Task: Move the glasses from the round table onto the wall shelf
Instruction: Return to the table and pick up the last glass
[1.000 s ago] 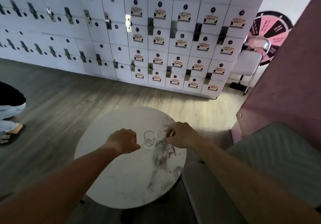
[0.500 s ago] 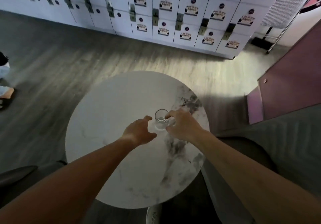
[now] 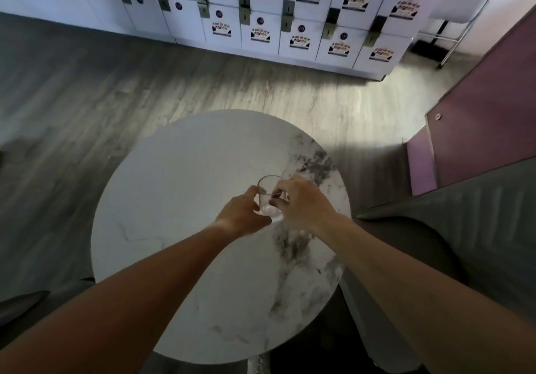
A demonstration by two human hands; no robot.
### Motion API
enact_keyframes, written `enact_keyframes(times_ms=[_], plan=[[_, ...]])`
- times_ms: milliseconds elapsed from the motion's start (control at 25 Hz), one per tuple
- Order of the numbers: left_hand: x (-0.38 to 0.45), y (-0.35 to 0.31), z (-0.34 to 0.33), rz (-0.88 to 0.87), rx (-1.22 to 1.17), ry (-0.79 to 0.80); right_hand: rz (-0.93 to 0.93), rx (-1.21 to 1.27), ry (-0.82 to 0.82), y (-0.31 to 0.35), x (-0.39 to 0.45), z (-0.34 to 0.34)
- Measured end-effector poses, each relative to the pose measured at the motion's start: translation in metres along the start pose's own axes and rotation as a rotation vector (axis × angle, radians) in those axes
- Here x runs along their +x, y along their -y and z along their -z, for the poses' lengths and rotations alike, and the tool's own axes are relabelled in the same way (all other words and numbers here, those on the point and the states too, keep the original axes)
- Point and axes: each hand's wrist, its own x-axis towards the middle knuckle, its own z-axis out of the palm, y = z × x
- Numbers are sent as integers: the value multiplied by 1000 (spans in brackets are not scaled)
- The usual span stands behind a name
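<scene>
A small clear glass stands on the round white marble table, right of its middle. My left hand wraps around the glass's left side, thumb at the rim and fingers by the base. My right hand is curled just to the right, its fingertips touching the same glass. It seems to cover a second glass, of which only a faint rim shows. No wall shelf is in view.
White lockers line the far wall across a strip of wood floor. A pink panel and a grey upholstered seat crowd the table's right side. A metal chair frame stands at upper right.
My view has tilted down and come closer to the table. My left hand has moved right and closed around the glass. My right hand stayed curled beside it.
</scene>
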Motion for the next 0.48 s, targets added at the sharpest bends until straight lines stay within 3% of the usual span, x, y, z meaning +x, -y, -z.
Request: enact_keyframes(times_ms=[240, 480], plan=[[-7, -97, 37, -107, -480, 227, -51, 29, -174, -7, -28, 94], [-60, -247, 5, -350, -436, 377, -268, 68, -478, -45, -137, 209]])
